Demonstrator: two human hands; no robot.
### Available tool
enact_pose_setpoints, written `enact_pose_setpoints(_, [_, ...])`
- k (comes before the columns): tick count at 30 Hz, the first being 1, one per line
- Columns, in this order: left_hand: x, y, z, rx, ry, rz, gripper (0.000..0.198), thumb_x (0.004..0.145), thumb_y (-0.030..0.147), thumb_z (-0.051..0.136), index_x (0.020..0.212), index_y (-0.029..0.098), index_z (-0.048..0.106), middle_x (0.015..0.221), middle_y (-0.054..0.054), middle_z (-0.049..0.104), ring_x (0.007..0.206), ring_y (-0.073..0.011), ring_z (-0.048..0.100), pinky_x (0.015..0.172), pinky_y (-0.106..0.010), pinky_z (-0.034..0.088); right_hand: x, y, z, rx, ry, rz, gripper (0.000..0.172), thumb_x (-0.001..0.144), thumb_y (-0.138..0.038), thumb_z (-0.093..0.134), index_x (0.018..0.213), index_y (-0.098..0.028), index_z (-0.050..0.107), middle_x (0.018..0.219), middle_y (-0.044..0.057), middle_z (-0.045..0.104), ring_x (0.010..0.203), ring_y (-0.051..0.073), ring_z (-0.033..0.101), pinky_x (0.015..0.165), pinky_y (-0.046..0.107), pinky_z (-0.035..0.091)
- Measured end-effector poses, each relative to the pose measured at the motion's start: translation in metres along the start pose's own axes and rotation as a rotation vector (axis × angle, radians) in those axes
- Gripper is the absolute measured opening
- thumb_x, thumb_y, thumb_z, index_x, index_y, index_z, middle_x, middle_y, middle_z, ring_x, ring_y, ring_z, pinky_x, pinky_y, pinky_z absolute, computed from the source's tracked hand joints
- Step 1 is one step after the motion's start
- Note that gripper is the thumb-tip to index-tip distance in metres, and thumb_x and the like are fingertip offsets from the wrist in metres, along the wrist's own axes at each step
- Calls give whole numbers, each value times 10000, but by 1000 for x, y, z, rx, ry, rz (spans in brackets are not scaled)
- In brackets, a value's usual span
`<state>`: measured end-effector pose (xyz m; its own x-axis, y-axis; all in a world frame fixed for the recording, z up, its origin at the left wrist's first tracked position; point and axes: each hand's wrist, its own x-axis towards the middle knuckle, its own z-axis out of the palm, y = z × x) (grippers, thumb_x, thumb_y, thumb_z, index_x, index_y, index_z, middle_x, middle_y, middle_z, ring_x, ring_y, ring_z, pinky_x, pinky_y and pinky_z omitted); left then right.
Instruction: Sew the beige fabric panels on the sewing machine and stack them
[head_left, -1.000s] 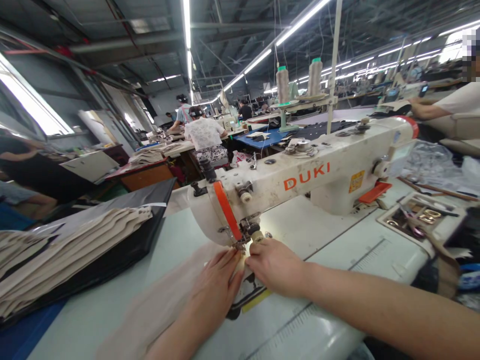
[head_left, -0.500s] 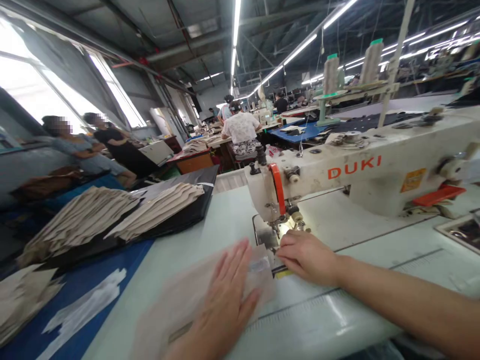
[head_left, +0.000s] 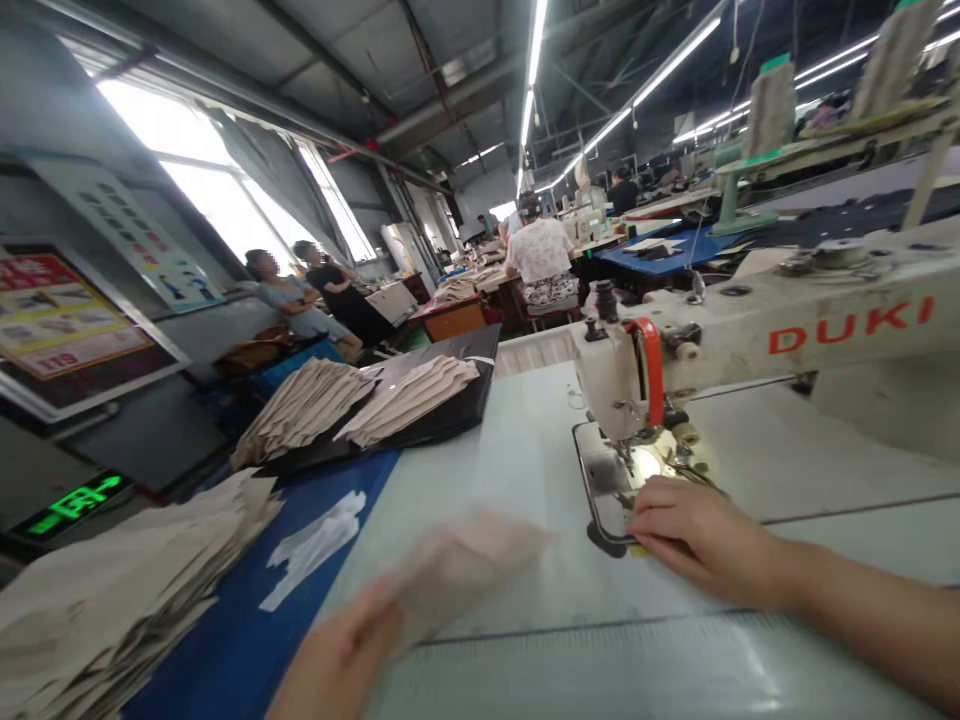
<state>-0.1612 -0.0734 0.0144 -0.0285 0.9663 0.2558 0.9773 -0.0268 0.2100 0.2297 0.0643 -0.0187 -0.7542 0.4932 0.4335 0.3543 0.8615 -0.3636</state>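
Note:
A pale beige fabric piece (head_left: 472, 555), smeared by motion, is in my left hand (head_left: 341, 640) over the tabletop, left of the sewing machine (head_left: 611, 385). That hand is closed at the fabric's near end, and the piece is clear of the needle area. My right hand (head_left: 694, 535) rests just in front of the lit presser foot, at the near edge of the metal needle plate (head_left: 607, 480). Its fingers are curled and pressed together; whatever they pinch, if anything, is hidden.
Beige fabric stacks lie on a black folded cloth (head_left: 465, 410) and at the near left (head_left: 127, 590). White strips (head_left: 319, 545) rest on a blue surface (head_left: 202, 650). Thread cones (head_left: 771, 110) stand behind the machine. A seated person (head_left: 541, 255) and two standing people are farther back.
My left hand has pulled the fabric away from the needle area, leftward and nearer, going from flat to closed. My right hand stays by the presser foot. The view has turned left.

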Motion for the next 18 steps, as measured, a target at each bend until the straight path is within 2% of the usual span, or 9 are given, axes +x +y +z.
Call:
enact_pose_setpoints(1, [25, -2, -23, 59, 152, -224, 359, 913, 361, 445, 1059, 254, 754, 897, -19, 796, 797, -251, 751, 672, -315, 611, 0, 0, 0, 7, -16, 5, 288, 979, -168, 436, 874, -189, 703, 825, 67, 653, 788, 193, 580, 699, 291, 425])
enact_pose_setpoints(2, [53, -4, -46, 124, 263, -380, 366, 910, 367, 441, 1068, 225, 739, 907, -44, 789, 827, -271, 746, 696, -339, 607, 1, -1, 0, 13, -25, 9, 291, 983, -173, 431, 867, -188, 698, 823, 67, 649, 784, 193, 579, 695, 290, 427])
enact_pose_setpoints(4, [112, -6, -83, 187, 411, -435, 434, 967, 379, 355, 1200, 202, 675, 1063, -104, 757, 1035, -310, 702, 818, -384, 575, 1, -1, 0, 17, -31, 22, 300, 991, -180, 419, 861, -186, 690, 822, 66, 644, 780, 191, 581, 696, 291, 435])
enact_pose_setpoints(5, [140, -6, -95, 203, 479, -425, 452, 993, 363, 315, 1248, 192, 645, 1145, -108, 731, 1130, -310, 661, 892, -394, 547, 2, -1, 0, 18, -29, 27, 304, 994, -183, 414, 862, -187, 688, 821, 67, 642, 778, 191, 583, 694, 291, 439])
enact_pose_setpoints(7, [189, -10, -100, 190, 468, -340, 454, 1038, 314, 266, 1345, 174, 570, 1326, -76, 644, 1280, -292, 557, 1023, -393, 471, 2, -1, -1, 14, -27, 37, 316, 999, -184, 402, 858, -188, 685, 818, 67, 640, 772, 189, 586, 689, 291, 447])
enact_pose_setpoints(9, [226, -16, -84, 169, 399, -300, 382, 1044, 350, 391, 1320, 163, 578, 1359, -71, 608, 1270, -289, 553, 1044, -434, 459, 1, -1, -2, 6, -41, 52, 329, 1004, -185, 390, 852, -190, 682, 819, 67, 639, 771, 188, 589, 689, 293, 456])
enact_pose_setpoints(12, [258, -30, -38, 152, 300, -345, 347, 966, 371, 615, 1237, 154, 613, 1277, -97, 620, 1121, -273, 626, 947, -485, 526, 1, 0, -1, -2, -60, 73, 340, 1007, -183, 377, 856, -193, 681, 828, 65, 643, 777, 185, 597, 701, 297, 472])
enact_pose_setpoints(15, [263, -42, 3, 170, 265, -395, 371, 955, 337, 635, 1290, 185, 584, 1345, -112, 578, 1168, -280, 600, 968, -514, 515, 2, -1, 0, -10, -67, 73, 336, 1002, -179, 379, 882, -200, 692, 830, 66, 648, 768, 185, 609, 693, 299, 486])
enact_pose_setpoints(18, [246, -52, 18, 218, 270, -388, 490, 939, 269, 624, 1406, 171, 512, 1506, -180, 450, 1367, -360, 448, 1085, -557, 411, 0, 0, 3, -12, -85, 50, 331, 1003, -185, 380, 936, -212, 702, 840, 67, 657, 773, 188, 627, 691, 298, 506])
